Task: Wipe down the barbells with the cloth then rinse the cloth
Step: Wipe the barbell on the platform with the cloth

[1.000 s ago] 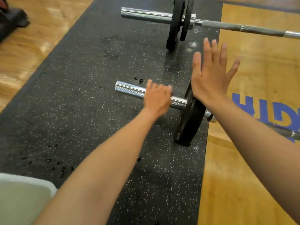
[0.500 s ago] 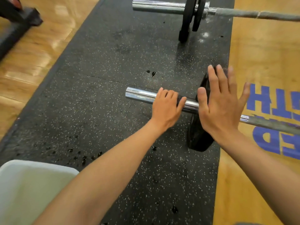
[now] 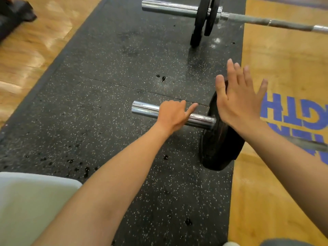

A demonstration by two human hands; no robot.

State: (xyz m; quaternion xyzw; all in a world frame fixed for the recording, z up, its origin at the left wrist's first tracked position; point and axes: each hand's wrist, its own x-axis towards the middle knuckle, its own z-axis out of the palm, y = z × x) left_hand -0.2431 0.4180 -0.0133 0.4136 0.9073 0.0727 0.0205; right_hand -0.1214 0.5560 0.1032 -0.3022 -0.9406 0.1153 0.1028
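Note:
The near barbell's chrome sleeve (image 3: 145, 109) lies across the black speckled mat (image 3: 106, 77). My left hand (image 3: 173, 115) grips the sleeve from above, fingers curled over it and thumb pointing toward the plate. My right hand (image 3: 237, 100) is flat with its fingers spread, the palm pressing on the upper rim of the black weight plate (image 3: 218, 148). That plate stands on the mat's right edge. A second barbell (image 3: 168, 8) with two black plates (image 3: 200, 22) lies farther away. No cloth is in view.
A white bucket (image 3: 26, 201) stands at the lower left beside my left forearm. Dark water drops (image 3: 163, 79) dot the mat. Wooden floor with blue lettering (image 3: 292, 110) lies to the right, and a dark object (image 3: 14, 16) sits at the upper left.
My left thumb has lifted off the sleeve and points right. A little more bare sleeve shows between that hand and the plate. My right hand stays flat on the plate.

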